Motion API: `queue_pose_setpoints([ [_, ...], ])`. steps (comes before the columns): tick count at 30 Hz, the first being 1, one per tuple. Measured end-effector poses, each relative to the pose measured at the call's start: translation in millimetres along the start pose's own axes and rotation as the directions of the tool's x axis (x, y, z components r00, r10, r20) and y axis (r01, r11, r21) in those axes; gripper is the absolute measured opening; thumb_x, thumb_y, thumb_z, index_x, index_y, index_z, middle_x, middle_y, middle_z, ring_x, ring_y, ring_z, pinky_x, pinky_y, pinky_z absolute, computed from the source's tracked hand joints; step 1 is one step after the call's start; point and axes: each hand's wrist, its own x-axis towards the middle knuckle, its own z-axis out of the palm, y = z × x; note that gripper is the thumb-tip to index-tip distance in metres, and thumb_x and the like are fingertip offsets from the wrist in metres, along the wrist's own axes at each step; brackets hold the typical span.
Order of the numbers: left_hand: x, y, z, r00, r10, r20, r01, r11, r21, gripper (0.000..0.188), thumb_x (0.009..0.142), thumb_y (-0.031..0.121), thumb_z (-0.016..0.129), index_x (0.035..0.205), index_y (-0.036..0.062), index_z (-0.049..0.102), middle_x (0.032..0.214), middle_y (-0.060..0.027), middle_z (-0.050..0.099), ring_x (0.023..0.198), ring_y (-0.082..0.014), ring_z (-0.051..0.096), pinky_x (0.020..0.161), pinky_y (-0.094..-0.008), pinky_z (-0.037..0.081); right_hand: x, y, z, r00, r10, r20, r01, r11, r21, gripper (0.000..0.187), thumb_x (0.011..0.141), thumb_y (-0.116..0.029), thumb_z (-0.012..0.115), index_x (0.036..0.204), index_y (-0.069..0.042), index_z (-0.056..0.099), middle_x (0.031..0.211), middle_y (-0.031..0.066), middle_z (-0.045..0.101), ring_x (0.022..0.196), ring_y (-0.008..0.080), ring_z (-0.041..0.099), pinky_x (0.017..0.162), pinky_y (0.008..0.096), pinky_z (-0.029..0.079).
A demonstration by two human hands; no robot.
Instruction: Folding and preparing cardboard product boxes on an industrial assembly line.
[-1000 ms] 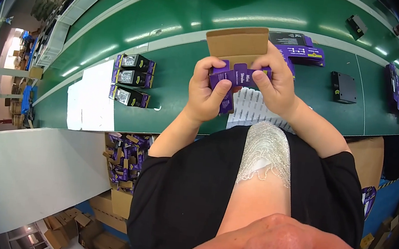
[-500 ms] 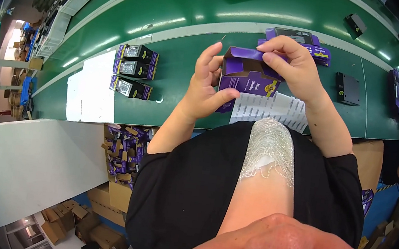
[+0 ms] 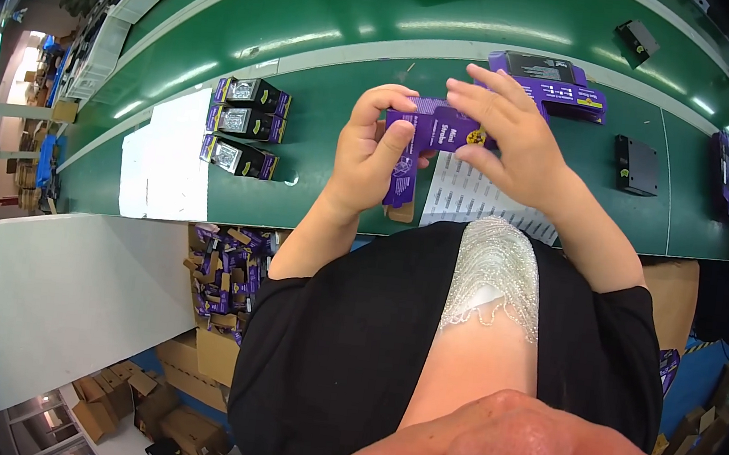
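Between my two hands is a small purple cardboard box (image 3: 434,131), held above the table in front of my chest. Its printed front faces me, its upper side looks folded over, and an open flap hangs at its lower left. My left hand (image 3: 367,154) grips the left end, thumb on the front and fingers curled behind. On the right, my right hand (image 3: 515,139) has its fingers over the top edge and its thumb by the lower right corner. A white sheet with rows of small print (image 3: 476,191) lies under the hands.
Three black-and-purple packages (image 3: 249,124) stand in a column at left beside white paper (image 3: 170,160). Purple cartons (image 3: 568,96) lie beyond my right hand, near a black metal case (image 3: 637,164). Another black case (image 3: 637,41) sits farther back. A carton of purple boxes (image 3: 228,279) is below the table's edge.
The box's open top flap has been folded down, and the box has tipped so its front shows more. My right hand has moved slightly left and lower, its fingers now stretched over the top.
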Motion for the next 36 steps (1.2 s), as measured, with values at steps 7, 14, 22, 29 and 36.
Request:
queue_pose_setpoints([
  [7, 1.0, -3.7, -1.4, 0.946, 0.323, 0.039, -0.292, 0.788, 0.542, 0.031, 0.089, 0.011, 0.065, 0.117, 0.0077, 0.054, 0.127, -0.0167, 0.049, 0.100, -0.0261, 0.055, 0.083, -0.0349, 0.048, 10.3, -11.1, -1.0, 0.982, -0.103, -0.159, 0.081, 0.987, -0.138, 0.037, 0.075, -0.006, 0.077, 0.111, -0.001, 0.069, 0.119, 0.0124, 0.065, 0.108, 0.0292, 0.063, 0.089, 0.0366, 0.054],
  [14, -1.5, -6.3, 8.9, 0.916, 0.402, -0.016, -0.335, 0.785, 0.522, 0.030, 0.088, 0.015, 0.066, 0.116, 0.0079, 0.055, 0.125, -0.0176, 0.051, 0.108, -0.0288, 0.052, 0.091, -0.0368, 0.044, 2.6, 1.1, 22.2, 0.909, -0.336, -0.246, 0.255, 0.917, -0.307, 0.027, 0.074, -0.005, 0.077, 0.101, -0.003, 0.072, 0.105, 0.0076, 0.069, 0.094, 0.0242, 0.066, 0.081, 0.0320, 0.055],
  [22, -3.7, -6.5, 10.0, 0.944, 0.325, -0.050, -0.260, 0.830, 0.493, 0.030, 0.089, 0.016, 0.065, 0.116, 0.0071, 0.055, 0.124, -0.0176, 0.051, 0.109, -0.0287, 0.051, 0.093, -0.0366, 0.043, 0.1, -0.1, 19.7, 0.936, -0.190, -0.296, 0.170, 0.981, -0.091, 0.017, 0.076, 0.002, 0.076, 0.092, 0.000, 0.071, 0.106, 0.0091, 0.069, 0.095, 0.0264, 0.067, 0.086, 0.0349, 0.055],
  [29, -5.8, -9.6, 9.8, 0.953, 0.291, -0.078, -0.221, 0.853, 0.473, 0.031, 0.089, 0.016, 0.065, 0.116, 0.0069, 0.054, 0.124, -0.0177, 0.051, 0.110, -0.0292, 0.051, 0.093, -0.0372, 0.043, 2.9, 3.7, 18.7, 0.929, -0.210, -0.303, 0.186, 0.977, -0.105, 0.015, 0.074, 0.000, 0.076, 0.088, -0.003, 0.072, 0.100, 0.0063, 0.070, 0.085, 0.0209, 0.065, 0.074, 0.0285, 0.054],
  [36, 3.0, 0.4, -0.8, 0.915, 0.367, 0.165, -0.392, 0.723, 0.569, 0.031, 0.089, 0.016, 0.065, 0.117, 0.0062, 0.055, 0.127, -0.0190, 0.051, 0.108, -0.0301, 0.053, 0.092, -0.0375, 0.044, 12.3, -1.6, 7.0, 0.955, 0.285, -0.075, -0.250, 0.918, 0.307, 0.021, 0.083, -0.008, 0.072, 0.102, -0.002, 0.066, 0.102, 0.0048, 0.068, 0.091, 0.0167, 0.064, 0.080, 0.0270, 0.051],
])
